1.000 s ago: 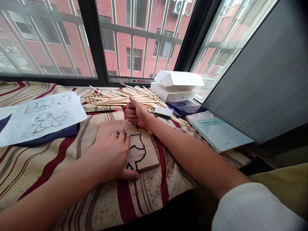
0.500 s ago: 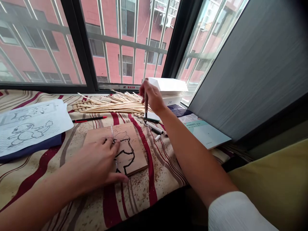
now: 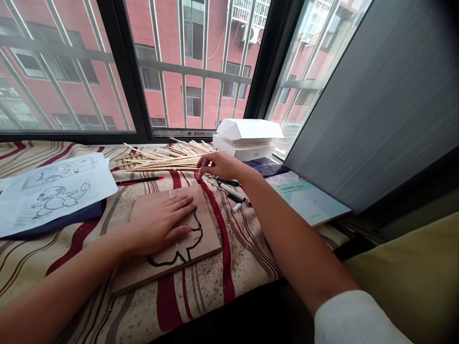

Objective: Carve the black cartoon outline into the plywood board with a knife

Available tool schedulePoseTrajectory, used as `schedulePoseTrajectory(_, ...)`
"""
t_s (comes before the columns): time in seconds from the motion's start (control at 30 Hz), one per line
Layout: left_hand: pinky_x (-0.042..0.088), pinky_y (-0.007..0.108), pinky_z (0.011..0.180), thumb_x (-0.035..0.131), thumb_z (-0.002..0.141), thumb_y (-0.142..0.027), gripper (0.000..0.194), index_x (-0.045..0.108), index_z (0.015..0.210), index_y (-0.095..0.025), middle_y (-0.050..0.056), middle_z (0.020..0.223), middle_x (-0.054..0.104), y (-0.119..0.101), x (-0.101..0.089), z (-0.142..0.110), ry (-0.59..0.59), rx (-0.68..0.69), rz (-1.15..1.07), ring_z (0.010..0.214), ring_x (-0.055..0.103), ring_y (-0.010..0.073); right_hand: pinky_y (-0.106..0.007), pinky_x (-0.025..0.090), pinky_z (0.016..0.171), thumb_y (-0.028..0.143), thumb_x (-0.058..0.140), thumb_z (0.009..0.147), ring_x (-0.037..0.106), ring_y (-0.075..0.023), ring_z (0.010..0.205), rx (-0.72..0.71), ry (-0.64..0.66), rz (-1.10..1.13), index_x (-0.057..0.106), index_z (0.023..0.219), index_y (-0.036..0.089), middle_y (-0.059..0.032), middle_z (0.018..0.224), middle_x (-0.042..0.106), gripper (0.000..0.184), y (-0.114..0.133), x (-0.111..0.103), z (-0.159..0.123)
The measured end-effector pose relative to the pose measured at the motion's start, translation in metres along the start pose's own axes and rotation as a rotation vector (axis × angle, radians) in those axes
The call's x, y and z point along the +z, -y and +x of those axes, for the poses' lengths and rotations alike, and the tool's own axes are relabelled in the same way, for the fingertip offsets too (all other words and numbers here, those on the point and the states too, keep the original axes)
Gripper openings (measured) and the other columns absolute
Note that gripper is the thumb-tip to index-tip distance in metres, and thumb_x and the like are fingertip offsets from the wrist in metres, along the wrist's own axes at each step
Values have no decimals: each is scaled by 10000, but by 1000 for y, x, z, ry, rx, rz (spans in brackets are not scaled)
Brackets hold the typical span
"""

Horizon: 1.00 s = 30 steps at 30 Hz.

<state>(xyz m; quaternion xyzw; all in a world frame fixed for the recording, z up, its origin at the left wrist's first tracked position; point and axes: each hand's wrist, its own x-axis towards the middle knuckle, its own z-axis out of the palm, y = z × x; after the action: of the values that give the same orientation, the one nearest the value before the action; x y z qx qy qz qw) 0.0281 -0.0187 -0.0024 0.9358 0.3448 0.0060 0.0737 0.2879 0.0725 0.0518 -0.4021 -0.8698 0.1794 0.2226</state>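
Note:
My left hand (image 3: pixel 163 224) lies flat on a square wooden board (image 3: pixel 139 277), fingers stretched out. Thick black outlines and fainter pencil lines mark the board, partly hidden under that hand. Beyond the board's far right corner, my right hand (image 3: pixel 224 165) is closed on a slim brown-handled tool (image 3: pixel 202 169). The tool points towards me, and its tip is hard to make out. Crumbs are scattered on the striped cloth (image 3: pixel 193 310) around the board.
Wooden sticks (image 3: pixel 168 160) lie by the window. Markers (image 3: pixel 233 192) rest right of the board, with a teal book (image 3: pixel 311 200) farther right. Drawing sheets (image 3: pixel 53 191) and a black-and-red pen (image 3: pixel 139 180) lie left. A white box (image 3: pixel 247 141) stands at the back.
My right hand has come down and nearer the board, tilting the tool from upright. My left hand has slid up the board and flattened, uncovering the lower black lines.

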Motion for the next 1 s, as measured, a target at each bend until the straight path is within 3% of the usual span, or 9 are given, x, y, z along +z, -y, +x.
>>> schedulePoseTrajectory(0.07, 281, 494, 1318, 376, 1066, -609, 695, 480, 1608, -187, 99, 1704, 373, 0, -1, -2, 19, 28, -41, 1586, 366, 314, -330, 438, 778, 193, 665, 940, 632, -170, 805, -12, 20, 8, 753, 1019, 134, -79, 937, 777, 133, 3, -3, -4)
schedulePoseTrajectory(0.17, 360, 430, 1281, 352, 1080, -591, 626, 556, 1555, -238, 63, 1614, 543, -2, -6, -6, 8, 109, -110, 1504, 504, 276, -335, 457, 776, 202, 667, 932, 640, -171, 791, 3, 19, 53, 755, 1018, 133, -76, 927, 775, 141, 2, -6, -8)
schedulePoseTrajectory(0.3, 433, 434, 1218, 332, 1075, -570, 596, 651, 1450, -234, 77, 1533, 633, -2, -11, -5, -122, 86, -86, 1406, 597, 289, -342, 472, 772, 202, 672, 912, 629, -168, 766, 0, -5, 135, 721, 935, 145, -56, 853, 744, 79, -8, -1, -8)
schedulePoseTrajectory(0.43, 444, 503, 1192, 379, 1030, -576, 614, 660, 1416, -189, 127, 1512, 642, 9, -11, -1, -127, -58, -20, 1378, 600, 335, -357, 536, 820, 269, 600, 968, 654, -170, 821, -104, -225, 576, 583, 865, 177, -51, 840, 700, 139, -5, 14, -3)
schedulePoseTrajectory(0.53, 437, 505, 1192, 311, 1048, -566, 648, 644, 1419, -151, 152, 1466, 666, 28, -11, 0, -197, -157, -25, 1371, 594, 329, -331, 565, 737, 294, 561, 989, 677, -154, 743, -158, -258, 957, 533, 897, 200, -18, 812, 672, 134, 14, 29, 1)
schedulePoseTrajectory(0.6, 379, 518, 1235, 330, 1041, -548, 637, 649, 1410, -139, 172, 1517, 620, 41, -10, 0, -206, -160, 24, 1447, 519, 349, -288, 528, 620, 284, 552, 988, 639, -129, 632, -154, -249, 1105, 525, 897, 205, 9, 747, 641, 123, 29, 40, 2)
schedulePoseTrajectory(0.7, 426, 486, 1193, 327, 1051, -528, 610, 614, 1453, -170, 167, 1529, 605, 49, -7, 2, -147, -141, 42, 1405, 554, 332, -235, 425, 493, 221, 525, 964, 539, -96, 521, -108, -218, 1236, 521, 877, 203, 38, 652, 583, 88, 44, 58, 6)
schedulePoseTrajectory(0.87, 518, 495, 1013, 274, 1063, -499, 599, 681, 1321, -143, 186, 1255, 702, 36, -11, 5, -62, -175, 186, 1169, 659, 353, -197, 315, 446, 123, 461, 911, 438, -66, 468, 27, -143, 1328, 496, 853, 198, 63, 594, 520, 100, 49, 77, 12)
schedulePoseTrajectory(1.0, 527, 482, 871, 285, 1063, -510, 584, 715, 1265, -170, 179, 1080, 703, 26, -17, 1, -32, -222, 290, 1016, 679, 356, -192, 319, 452, 133, 491, 911, 451, -59, 473, -12, -150, 1327, 524, 861, 183, 62, 602, 531, 78, 48, 80, 12)
